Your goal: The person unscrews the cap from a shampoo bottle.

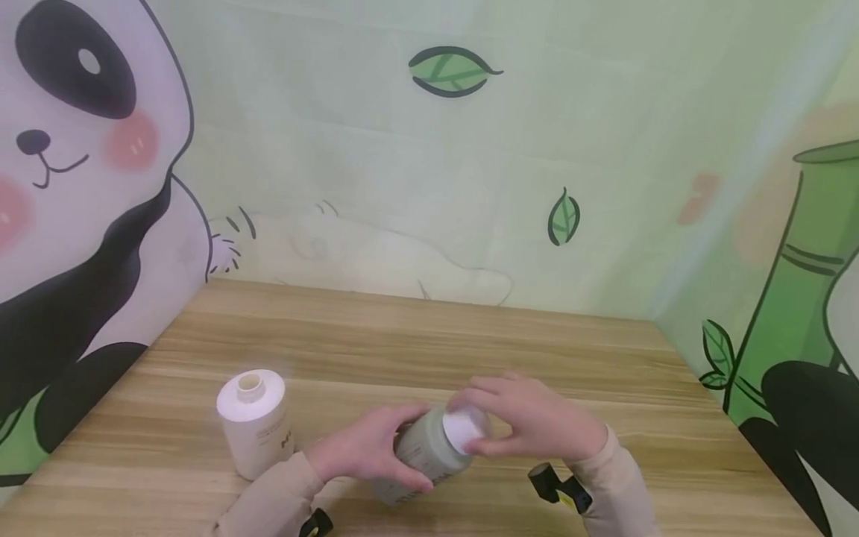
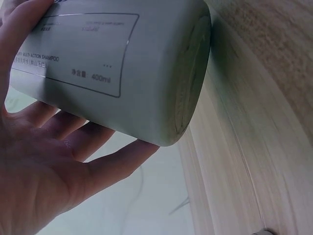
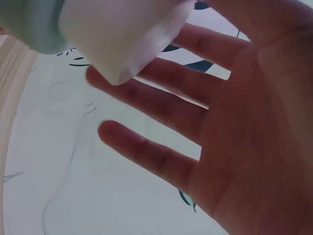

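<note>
My left hand (image 1: 372,447) grips the body of a grey-green shampoo bottle (image 1: 432,447), thumb on the near side and fingers behind. The bottle leans with its white cap (image 1: 464,429) up to the right. Printed label text and 400ml show on the shampoo bottle (image 2: 98,58) in the left wrist view, where its base is close over the wooden table. Around the cap are the thumb and fingers of my right hand (image 1: 530,418), pinching it. In the right wrist view, the lower fingers (image 3: 146,152) of that hand stretch out beyond the cap (image 3: 112,39).
A white bottle (image 1: 258,432) stands upright on the wooden table (image 1: 376,339) left of my left hand, its neck uncapped. Behind the table hangs a pale green backdrop (image 1: 335,134) with a panda, leaves and bamboo. Dark wrist mounts (image 1: 560,486) sit at both sleeves.
</note>
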`<action>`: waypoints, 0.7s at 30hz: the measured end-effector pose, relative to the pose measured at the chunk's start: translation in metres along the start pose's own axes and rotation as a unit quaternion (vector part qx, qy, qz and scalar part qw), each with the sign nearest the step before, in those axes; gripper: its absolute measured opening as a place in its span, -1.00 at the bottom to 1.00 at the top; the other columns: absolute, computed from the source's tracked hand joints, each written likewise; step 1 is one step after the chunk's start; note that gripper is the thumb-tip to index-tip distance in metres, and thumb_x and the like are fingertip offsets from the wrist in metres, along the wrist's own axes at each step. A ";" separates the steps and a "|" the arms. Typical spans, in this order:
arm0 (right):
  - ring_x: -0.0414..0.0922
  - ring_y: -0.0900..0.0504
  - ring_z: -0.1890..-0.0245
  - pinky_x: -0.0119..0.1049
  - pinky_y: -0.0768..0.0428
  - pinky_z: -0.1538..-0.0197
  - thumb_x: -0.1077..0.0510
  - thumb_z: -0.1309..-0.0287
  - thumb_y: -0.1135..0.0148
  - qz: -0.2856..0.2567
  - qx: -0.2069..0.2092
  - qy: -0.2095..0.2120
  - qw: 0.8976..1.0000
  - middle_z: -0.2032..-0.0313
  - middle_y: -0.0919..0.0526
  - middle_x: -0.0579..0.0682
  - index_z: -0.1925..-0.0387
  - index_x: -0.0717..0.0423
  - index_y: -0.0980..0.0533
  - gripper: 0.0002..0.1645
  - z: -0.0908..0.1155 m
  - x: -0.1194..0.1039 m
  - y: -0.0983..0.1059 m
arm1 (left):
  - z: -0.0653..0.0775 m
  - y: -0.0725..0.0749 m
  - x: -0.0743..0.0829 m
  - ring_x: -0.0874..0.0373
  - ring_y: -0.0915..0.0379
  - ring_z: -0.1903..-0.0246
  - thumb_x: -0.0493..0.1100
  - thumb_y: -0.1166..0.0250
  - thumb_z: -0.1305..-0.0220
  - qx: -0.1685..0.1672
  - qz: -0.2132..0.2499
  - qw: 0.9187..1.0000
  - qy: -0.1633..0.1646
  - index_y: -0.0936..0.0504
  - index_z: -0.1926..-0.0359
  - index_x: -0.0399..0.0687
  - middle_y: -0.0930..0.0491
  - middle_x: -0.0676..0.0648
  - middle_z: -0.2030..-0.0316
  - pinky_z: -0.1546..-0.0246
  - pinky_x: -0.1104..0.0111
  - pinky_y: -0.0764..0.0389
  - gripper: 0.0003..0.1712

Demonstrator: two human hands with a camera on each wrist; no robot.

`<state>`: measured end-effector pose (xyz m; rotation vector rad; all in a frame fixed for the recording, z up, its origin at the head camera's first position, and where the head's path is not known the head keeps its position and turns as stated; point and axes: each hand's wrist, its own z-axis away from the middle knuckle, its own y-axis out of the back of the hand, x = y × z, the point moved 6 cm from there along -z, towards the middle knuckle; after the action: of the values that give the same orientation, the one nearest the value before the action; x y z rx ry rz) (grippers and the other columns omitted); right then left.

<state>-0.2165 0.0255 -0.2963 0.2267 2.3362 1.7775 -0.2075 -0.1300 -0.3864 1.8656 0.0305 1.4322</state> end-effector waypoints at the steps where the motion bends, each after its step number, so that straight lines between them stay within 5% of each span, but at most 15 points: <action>1: -0.23 -0.61 0.13 -0.32 -0.57 0.11 -0.06 -0.15 -0.33 -0.005 0.002 0.010 1.000 0.04 -0.62 -0.17 -0.04 -0.06 -0.48 -0.56 0.000 -0.001 0.000 | 0.000 0.000 0.000 0.30 -0.51 0.10 -0.01 -0.57 0.12 0.000 0.001 1.000 0.001 -0.43 -0.22 0.01 -0.61 0.06 0.05 0.07 0.42 -0.52 -0.16; 5: -0.19 -0.59 0.02 -0.25 -0.59 0.01 0.00 -0.09 -0.38 -0.027 -0.014 0.018 0.999 -0.05 -0.57 -0.12 -0.19 -0.03 -0.41 -0.37 -0.001 -0.004 0.000 | 0.000 0.000 -0.001 0.30 -0.51 0.09 -0.02 -0.57 0.11 -0.001 0.007 1.000 0.000 -0.42 -0.23 0.02 -0.60 0.07 0.04 0.05 0.41 -0.52 -0.16; 10: -0.16 -0.53 -0.14 -0.13 -0.55 -0.12 -0.17 -0.15 -0.29 -0.067 -0.041 -0.032 0.996 -0.20 -0.51 -0.11 -0.35 -0.01 -0.28 -0.20 0.000 0.002 -0.003 | -0.001 0.000 0.000 0.31 -0.50 0.09 -0.04 -0.57 0.11 -0.002 0.003 1.000 -0.010 -0.40 -0.27 0.00 -0.60 0.05 0.02 0.05 0.42 -0.52 -0.13; 16: -0.23 -0.60 -0.04 -0.08 -0.53 -0.12 -0.27 -0.18 -0.18 -0.031 -0.024 -0.091 0.995 -0.12 -0.62 -0.15 -0.27 0.02 -0.39 -0.27 0.006 0.012 0.003 | -0.001 -0.001 0.001 0.30 -0.50 0.08 -0.04 -0.56 0.10 -0.008 0.013 1.000 0.000 -0.41 -0.25 0.00 -0.59 0.06 0.01 0.04 0.40 -0.52 -0.15; 21: -0.28 -0.64 0.01 -0.09 -0.52 -0.08 -0.30 -0.19 -0.15 0.009 -0.009 -0.090 0.996 -0.04 -0.68 -0.20 -0.10 -0.10 -0.53 -0.44 0.007 0.012 0.006 | -0.001 -0.001 0.001 0.32 -0.50 0.09 -0.04 -0.56 0.09 -0.011 0.015 1.000 0.001 -0.42 -0.24 0.00 -0.59 0.06 0.02 0.06 0.41 -0.52 -0.17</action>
<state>-0.2267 0.0368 -0.2927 0.3877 2.1992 1.7080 -0.2077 -0.1278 -0.3859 1.8544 -0.0118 1.4480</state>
